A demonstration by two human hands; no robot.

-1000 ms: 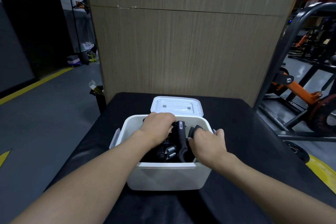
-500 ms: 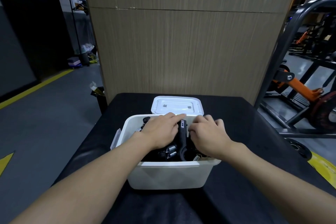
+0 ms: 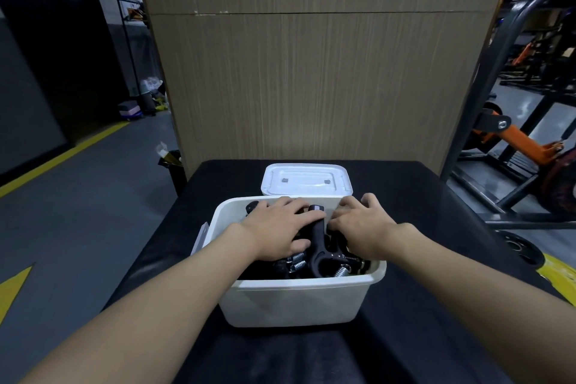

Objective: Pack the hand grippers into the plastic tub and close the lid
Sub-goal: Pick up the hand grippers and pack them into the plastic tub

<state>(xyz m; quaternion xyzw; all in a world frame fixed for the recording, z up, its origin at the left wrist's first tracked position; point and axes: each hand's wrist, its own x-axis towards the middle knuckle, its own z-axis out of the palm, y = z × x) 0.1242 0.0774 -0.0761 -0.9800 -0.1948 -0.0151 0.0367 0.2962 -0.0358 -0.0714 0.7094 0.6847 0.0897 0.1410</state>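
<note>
Both hands press flat, fingers spread, on the black hand grippers (image 3: pixel 318 246) heaped in the white tub (image 3: pixel 296 299) on the worktop (image 3: pixel 420 337); left hand (image 3: pixel 277 229) beside right hand (image 3: pixel 361 224); the lid (image 3: pixel 307 179) lies behind the tub.

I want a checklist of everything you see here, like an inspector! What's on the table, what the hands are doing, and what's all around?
Surface: black table, covered in dark cloth.
Job's things: white plastic tub open, holding a pile of black hand grippers with metal springs; one handle sticks up between the hands. White lid lies flat on the table behind the tub, not fitted.
Clutter: nothing seen on the table.
Grippers: left hand and right hand both lie palm down on the pile inside the tub, fingers spread.
Cables: nothing seen.
Surroundings: wooden panel behind the table; orange and black gym machine to the right; grey floor with a yellow line to the left.
</note>
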